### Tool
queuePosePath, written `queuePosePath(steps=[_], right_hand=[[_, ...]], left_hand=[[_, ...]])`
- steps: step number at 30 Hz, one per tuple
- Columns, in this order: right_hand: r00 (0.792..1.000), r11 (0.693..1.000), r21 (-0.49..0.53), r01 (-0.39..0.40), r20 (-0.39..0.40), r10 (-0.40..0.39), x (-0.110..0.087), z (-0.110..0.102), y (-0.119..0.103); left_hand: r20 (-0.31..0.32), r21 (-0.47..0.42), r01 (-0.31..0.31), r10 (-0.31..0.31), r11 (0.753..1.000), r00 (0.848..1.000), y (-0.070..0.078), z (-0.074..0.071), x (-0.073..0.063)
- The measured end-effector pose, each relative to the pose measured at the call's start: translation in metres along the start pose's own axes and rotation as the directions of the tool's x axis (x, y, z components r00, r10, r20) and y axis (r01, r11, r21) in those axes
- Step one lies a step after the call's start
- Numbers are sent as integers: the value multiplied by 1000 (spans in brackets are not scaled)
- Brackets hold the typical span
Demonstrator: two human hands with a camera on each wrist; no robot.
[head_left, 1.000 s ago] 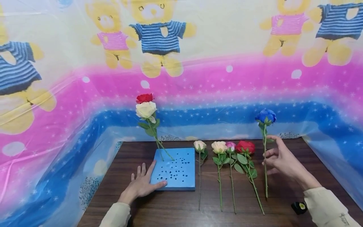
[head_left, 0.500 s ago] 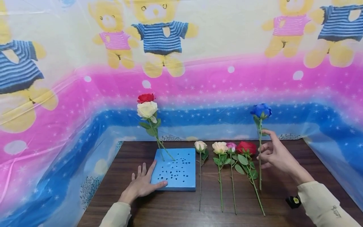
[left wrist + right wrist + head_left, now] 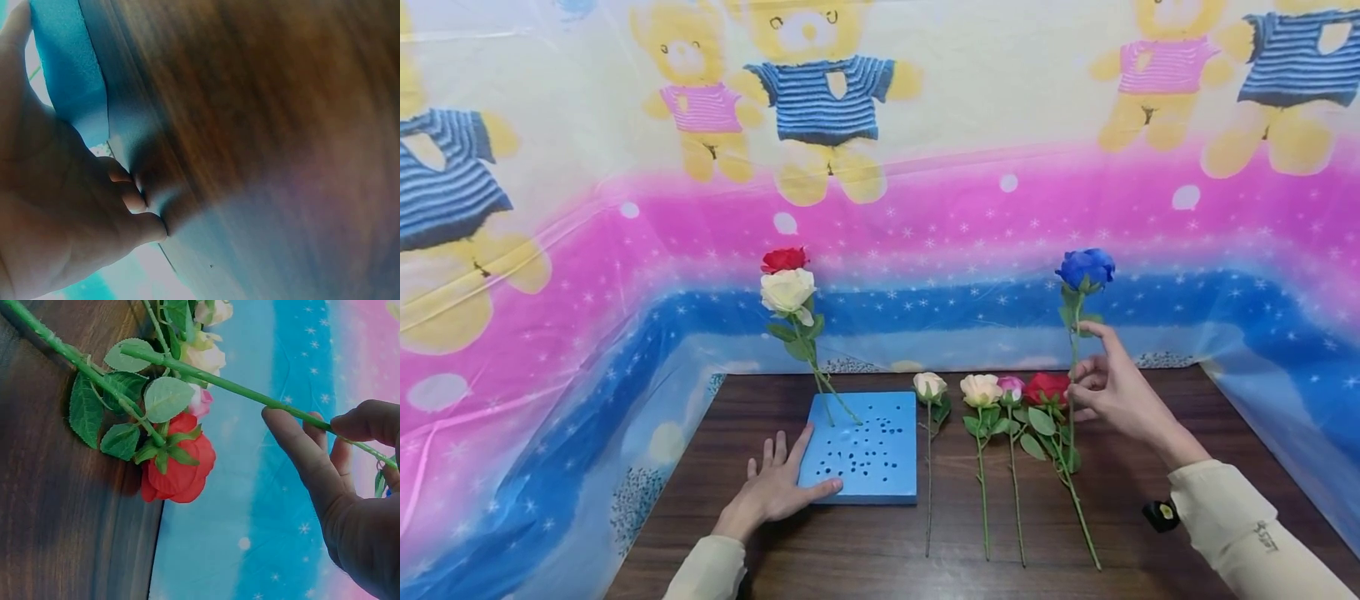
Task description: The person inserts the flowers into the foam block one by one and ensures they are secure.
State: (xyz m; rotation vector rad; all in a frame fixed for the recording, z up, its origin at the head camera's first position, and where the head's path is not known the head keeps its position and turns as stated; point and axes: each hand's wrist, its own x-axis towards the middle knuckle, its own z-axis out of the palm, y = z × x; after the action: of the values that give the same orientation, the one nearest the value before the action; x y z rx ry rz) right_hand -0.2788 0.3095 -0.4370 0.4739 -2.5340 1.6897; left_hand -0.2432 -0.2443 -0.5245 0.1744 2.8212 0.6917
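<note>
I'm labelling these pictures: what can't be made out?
Head: lower bloom of the standing red rose, hidden by the white rose.
Head: tips of their stems, sunk in the blue block.
Head: marking on the right sleeve, too small to read.
Right wrist: bloom of the blue rose, mostly cut off by right edge.

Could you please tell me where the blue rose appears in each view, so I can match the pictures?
Head: the blue rose is right of centre, bloom up, in the right hand.
Left wrist: not in it.
Right wrist: its green stem slants from upper left to the right edge, the bloom almost wholly out of frame.
Shared landmark: the dark wooden tabletop, in all three.
</note>
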Motion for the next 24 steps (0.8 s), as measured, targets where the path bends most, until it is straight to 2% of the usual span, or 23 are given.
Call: queuePosePath(steps=[5, 16, 24], right_hand=[[999, 999, -24, 21, -26, -22, 6, 3, -5], [989, 989, -76, 130, -60, -134, 22, 16, -16], [987, 985, -91, 148, -54, -154, 33, 22, -24]], left_hand=[[0, 2, 0, 0, 1000, 1000, -1, 0, 1], [1, -3, 2, -2, 1000, 1000, -2, 0, -1], [-2, 0, 1, -1, 1000, 1000, -1, 0, 0]])
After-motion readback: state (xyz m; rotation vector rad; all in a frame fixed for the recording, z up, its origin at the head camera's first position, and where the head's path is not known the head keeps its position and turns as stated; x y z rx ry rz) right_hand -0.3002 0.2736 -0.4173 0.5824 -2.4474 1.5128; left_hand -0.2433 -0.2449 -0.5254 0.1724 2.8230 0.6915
